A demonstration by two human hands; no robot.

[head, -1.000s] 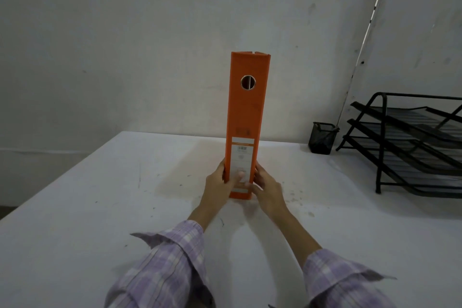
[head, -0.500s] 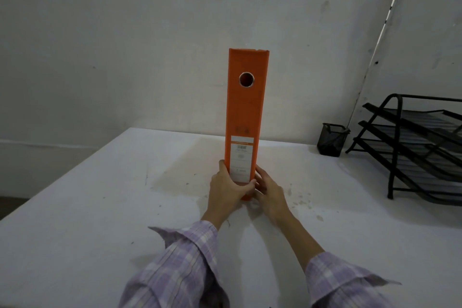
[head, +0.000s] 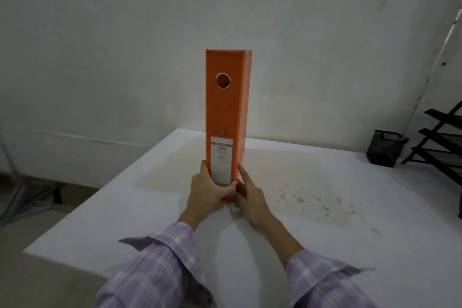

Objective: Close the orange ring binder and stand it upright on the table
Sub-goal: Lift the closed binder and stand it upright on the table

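Closed orange cardboard ring binder (head: 227,117) upright on white table (head: 325,220), left hand (head: 208,192) and right hand (head: 250,197) clamping its base; judged stiff, light, top-heavy: hold low.

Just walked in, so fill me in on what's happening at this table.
A person in a purple checked shirt is standing an orange binder upright on the white table. The binder is closed, spine facing the camera, its bottom edge on the tabletop. The left hand wraps the lower left of the spine and the right hand presses the lower right side, steadying it. A black mesh cup and a black paper tray rack sit off to the right, untouched.
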